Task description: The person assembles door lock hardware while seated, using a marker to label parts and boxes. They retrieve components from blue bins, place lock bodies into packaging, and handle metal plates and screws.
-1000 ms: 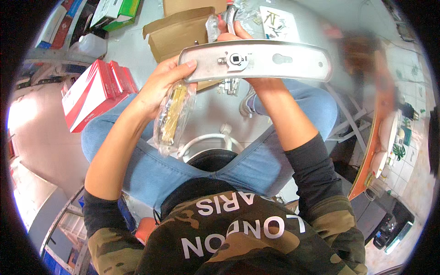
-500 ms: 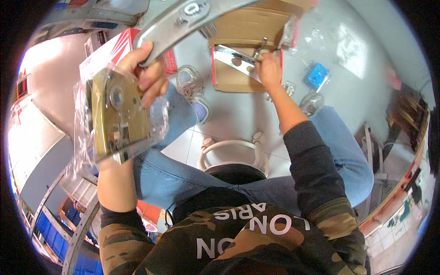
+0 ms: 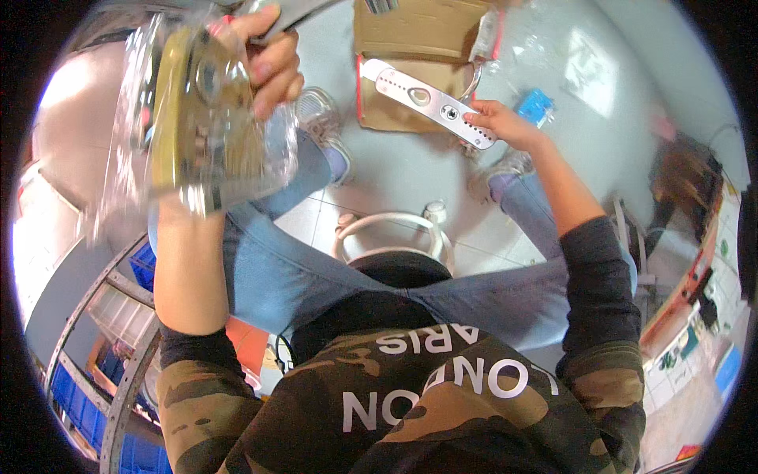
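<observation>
My left hand (image 3: 275, 67) is raised at the upper left, its fingers closed round the end of a long grey metal plate (image 3: 304, 11), which runs out past the top edge. From the same hand hangs a clear plastic bag (image 3: 272, 170) with a brass-coloured metal lock part (image 3: 175, 110) inside; the bag covers part of my wrist. My right hand (image 3: 505, 125) pinches the near right end of a long silver door-handle plate (image 3: 434, 109) with an oval opening and rows of small holes. A curved silver lever (image 3: 474, 77) shows just behind this plate.
An open cardboard box (image 3: 418, 35) lies on the floor beneath the silver plate. Right of it are a blue packet (image 3: 534, 105) and clear plastic wrapping. A white stool base (image 3: 387, 223) stands between my legs. A metal rack (image 3: 130, 379) with blue bins is at the lower left.
My right hand has lifted the silver plate from the box, moving rightward and turning its holed face into view. My left hand has risen with the grey plate and the bag.
</observation>
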`<action>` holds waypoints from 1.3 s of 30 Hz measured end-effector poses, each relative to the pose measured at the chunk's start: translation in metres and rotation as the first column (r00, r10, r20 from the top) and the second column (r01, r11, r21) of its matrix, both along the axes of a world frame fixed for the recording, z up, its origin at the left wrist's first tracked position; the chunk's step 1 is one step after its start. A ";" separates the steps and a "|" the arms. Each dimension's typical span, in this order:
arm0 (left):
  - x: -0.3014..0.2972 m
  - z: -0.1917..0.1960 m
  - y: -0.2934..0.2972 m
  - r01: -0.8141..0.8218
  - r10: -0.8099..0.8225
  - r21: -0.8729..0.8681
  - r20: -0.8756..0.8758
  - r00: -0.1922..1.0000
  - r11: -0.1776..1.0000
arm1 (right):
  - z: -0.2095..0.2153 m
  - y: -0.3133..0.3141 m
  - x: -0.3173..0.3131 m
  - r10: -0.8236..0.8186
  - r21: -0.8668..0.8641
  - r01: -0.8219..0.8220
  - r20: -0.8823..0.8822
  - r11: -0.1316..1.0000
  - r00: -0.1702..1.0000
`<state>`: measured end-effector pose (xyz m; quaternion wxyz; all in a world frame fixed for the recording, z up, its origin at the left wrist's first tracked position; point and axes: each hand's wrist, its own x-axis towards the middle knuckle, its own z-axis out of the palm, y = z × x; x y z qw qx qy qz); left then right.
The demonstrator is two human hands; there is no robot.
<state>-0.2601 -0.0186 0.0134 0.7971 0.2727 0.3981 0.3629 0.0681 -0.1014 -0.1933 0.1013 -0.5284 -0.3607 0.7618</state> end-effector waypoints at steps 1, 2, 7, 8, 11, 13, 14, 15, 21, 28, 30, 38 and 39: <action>0.000 0.001 -0.001 0.027 -0.027 0.009 0.008 1.000 1.000 | 0.026 -0.010 0.001 -0.065 -0.043 0.061 -0.089 0.997 0.994; 0.001 0.002 -0.002 0.064 -0.065 0.044 0.034 0.997 0.997 | 0.053 -0.019 0.001 -0.134 -0.090 0.117 -0.213 0.989 0.968; 0.006 0.007 -0.001 0.111 -0.114 0.069 0.041 0.993 0.991 | 0.156 -0.064 -0.011 -0.401 -0.011 0.421 -0.331 0.907 0.854; 0.006 0.007 0.001 0.164 -0.170 0.080 0.066 0.983 0.983 | 0.166 -0.069 -0.014 -0.414 0.020 0.461 -0.403 0.887 0.816; 0.007 0.004 0.005 0.266 -0.306 0.191 0.226 0.925 0.945 | 0.181 -0.074 -0.020 -0.486 0.128 0.575 -0.406 0.808 0.774; 0.004 0.004 0.000 0.178 -0.204 0.190 0.127 0.971 0.965 | 0.184 -0.073 -0.021 -0.464 0.197 0.594 -0.454 0.780 0.761; 0.005 0.004 -0.002 0.155 -0.178 0.242 0.077 0.981 0.958 | 0.185 -0.072 -0.021 -0.446 0.228 0.595 -0.475 0.770 0.759; 0.006 0.003 -0.006 0.151 -0.164 0.202 0.050 0.985 0.968 | 0.186 -0.070 -0.021 -0.474 0.266 0.618 -0.447 0.740 0.759; 0.029 0.004 -0.015 0.165 -0.141 0.173 -0.146 0.979 0.971 | 0.193 -0.064 -0.023 -0.583 0.270 0.692 -0.386 0.669 0.715; 0.058 0.002 -0.025 0.215 -0.212 0.135 -0.039 0.976 0.967 | 0.192 -0.058 -0.026 -0.627 0.227 0.764 -0.456 0.605 0.632; 0.063 0.003 -0.027 0.222 -0.222 0.136 -0.015 0.975 0.965 | 0.192 -0.058 -0.027 -0.645 0.248 0.769 -0.428 0.590 0.633; 0.069 0.002 -0.032 0.192 -0.187 0.119 -0.051 0.981 0.974 | 0.199 -0.054 -0.036 -0.674 0.249 0.803 -0.442 0.541 0.591; 0.071 0.002 -0.033 0.213 -0.210 0.096 -0.044 0.977 0.972 | 0.201 -0.053 -0.038 -0.680 0.266 0.804 -0.433 0.531 0.592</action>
